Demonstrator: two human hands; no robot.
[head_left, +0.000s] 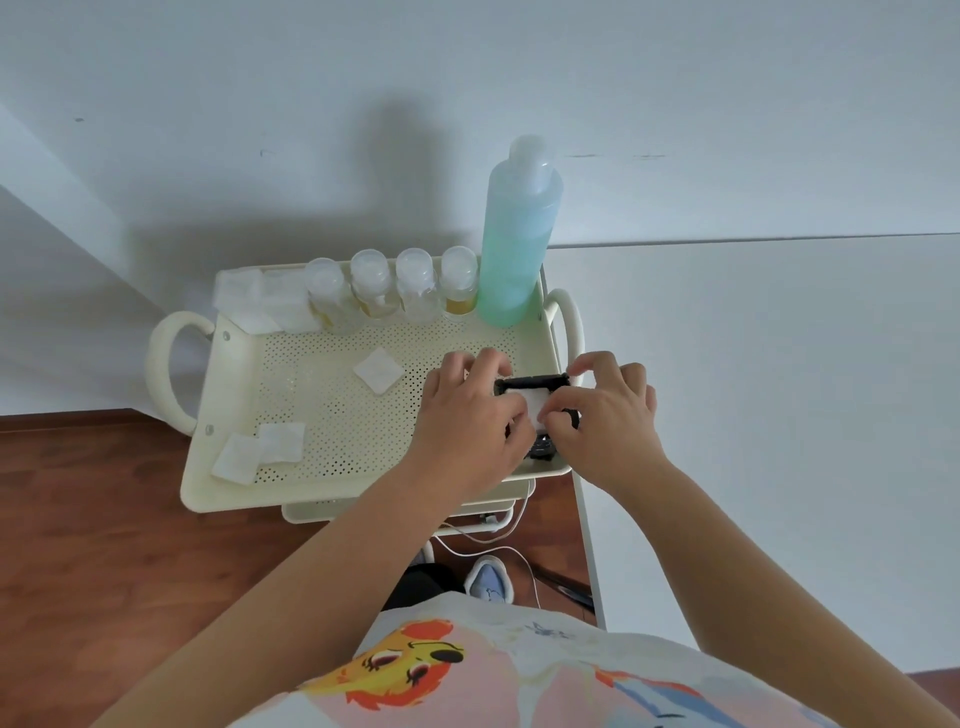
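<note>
grip of left hand (470, 415) and right hand (608, 415) on black device (530, 383) under white pad (537, 406)

Both bare forearms reaching forward and converging, left hand (467, 415) palm down, fingers curled round a black device (530, 383), right hand (608, 415) close beside, thumb and fingertips pinching a white pad (536, 405) against it

— What's sitting along the back of your tray (332, 415)?
— A tall bottle (519, 234) of blue-green liquid is standing at the right, with four small bottles (371, 286) lining up beside it.
— And pads?
— A single pad (378, 370) is lying mid-tray; two pads (260, 449) are overlapping front left.
</note>
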